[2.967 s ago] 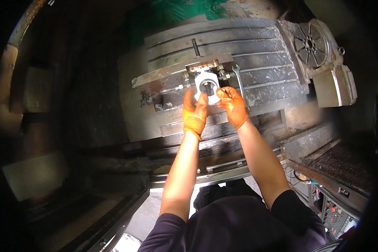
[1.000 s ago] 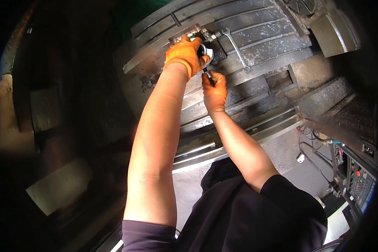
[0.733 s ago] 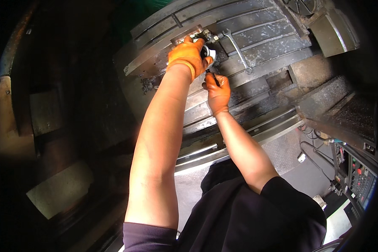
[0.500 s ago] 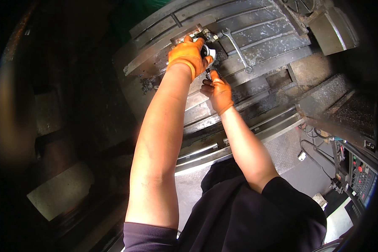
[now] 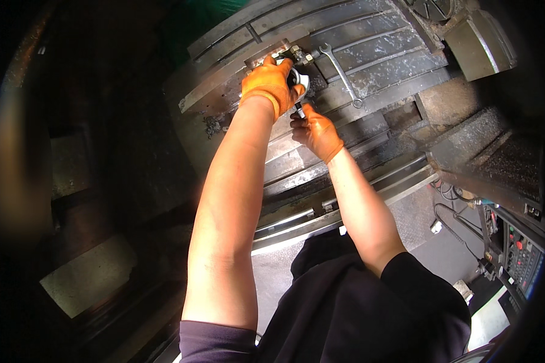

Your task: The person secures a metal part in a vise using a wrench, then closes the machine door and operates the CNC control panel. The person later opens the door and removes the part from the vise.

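A micrometer [image 5: 304, 83] with a pale curved frame is at the machine table's middle, partly hidden by my fingers. My left hand [image 5: 265, 83], in an orange glove, is closed round its frame, against a metal workpiece [image 5: 212, 88]. Just below, my right hand [image 5: 318, 133], also gloved in orange, pinches the micrometer's dark and silver handle end between thumb and fingers. The measuring faces are hidden under the left hand. Beyond the fingers sits a clamp with bolts [image 5: 303, 55].
A combination wrench [image 5: 343, 74] lies on the slotted machine table [image 5: 381, 51] to the right. Metal chips [image 5: 212, 126] are scattered near the workpiece's lower side. A rail [image 5: 357, 196] crosses in front of me. At the lower right stands a control panel [image 5: 522, 254] with cables beside it.
My right wrist has swung slightly to the right, and its fingers have turned at the handle, baring more of it. The left hand stays almost where it was.
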The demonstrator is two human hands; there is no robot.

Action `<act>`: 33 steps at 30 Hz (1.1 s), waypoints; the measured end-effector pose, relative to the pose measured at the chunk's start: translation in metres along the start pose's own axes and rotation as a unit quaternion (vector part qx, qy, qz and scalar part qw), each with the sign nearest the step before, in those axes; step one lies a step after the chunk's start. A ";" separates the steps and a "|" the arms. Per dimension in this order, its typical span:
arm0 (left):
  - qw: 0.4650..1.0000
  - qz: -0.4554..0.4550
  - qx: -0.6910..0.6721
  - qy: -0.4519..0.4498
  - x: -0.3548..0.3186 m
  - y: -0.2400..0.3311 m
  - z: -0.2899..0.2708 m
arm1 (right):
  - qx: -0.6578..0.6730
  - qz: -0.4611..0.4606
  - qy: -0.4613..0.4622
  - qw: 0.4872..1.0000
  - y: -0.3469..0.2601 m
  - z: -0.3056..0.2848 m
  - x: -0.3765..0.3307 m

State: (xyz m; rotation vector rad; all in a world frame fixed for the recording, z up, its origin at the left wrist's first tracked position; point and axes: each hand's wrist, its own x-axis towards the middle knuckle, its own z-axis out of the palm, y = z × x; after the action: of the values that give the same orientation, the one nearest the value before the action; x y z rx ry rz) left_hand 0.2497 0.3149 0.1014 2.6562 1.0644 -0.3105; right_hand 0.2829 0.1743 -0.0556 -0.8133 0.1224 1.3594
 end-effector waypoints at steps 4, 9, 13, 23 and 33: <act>1.000 0.004 -0.017 0.004 -0.001 -0.001 0.001 | -0.069 -0.169 0.101 0.978 0.018 0.023 -0.003; 1.000 0.002 0.005 0.025 -0.001 -0.001 0.004 | -0.033 -0.337 0.048 0.940 0.055 0.004 0.031; 0.999 0.006 -0.003 0.036 -0.001 -0.003 0.006 | -0.184 -0.388 0.236 0.872 0.058 0.028 0.021; 0.999 0.003 -0.004 0.032 -0.002 -0.001 0.003 | -0.100 -0.237 0.106 0.961 0.035 0.019 0.004; 0.999 0.002 0.006 0.033 -0.001 -0.001 0.004 | 0.125 -0.017 0.061 0.990 0.011 0.015 0.004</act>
State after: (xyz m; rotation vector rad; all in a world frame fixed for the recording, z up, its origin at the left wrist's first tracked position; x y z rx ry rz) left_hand 0.2479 0.3140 0.0975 2.6967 1.0791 -0.2306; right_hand 0.2688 0.1855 -0.0516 -0.6843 0.3666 1.2334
